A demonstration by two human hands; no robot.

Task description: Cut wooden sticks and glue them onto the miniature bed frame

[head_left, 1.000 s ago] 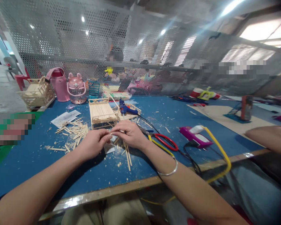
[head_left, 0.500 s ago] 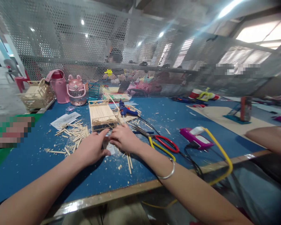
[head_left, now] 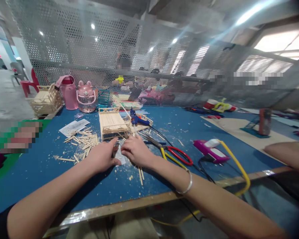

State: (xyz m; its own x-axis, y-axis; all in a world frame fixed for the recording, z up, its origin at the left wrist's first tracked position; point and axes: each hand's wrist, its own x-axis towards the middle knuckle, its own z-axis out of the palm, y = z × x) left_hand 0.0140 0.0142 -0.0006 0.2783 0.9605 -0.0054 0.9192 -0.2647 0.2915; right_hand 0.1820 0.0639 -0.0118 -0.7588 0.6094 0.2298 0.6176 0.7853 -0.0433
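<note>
My left hand (head_left: 104, 155) is at the near side of a small stick-built model (head_left: 113, 122), thumb and fingers apart, beside a white paper piece (head_left: 119, 156). Its fingertips reach the model's near edge. Across the paper, my right hand (head_left: 137, 151) has its fingers curled and drawn together; whatever they hold is too small to make out. Loose wooden sticks (head_left: 88, 141) and shavings lie left of the model. A blue glue gun (head_left: 137, 119) rests at its right, and scissors with red and yellow handles (head_left: 178, 155) lie right of my right hand.
Pink bottles (head_left: 69, 93) and another stick model (head_left: 46, 99) stand at the back left. A purple power strip (head_left: 210, 152) with a yellow cord lies at the right. Another person's arm (head_left: 287, 154) rests at the far right. Behind stands a perforated metal screen (head_left: 82, 43).
The view has shifted slightly, so the scene sits a little further right. My right hand has come slightly away from my left, and more of the white paper shows between them.
</note>
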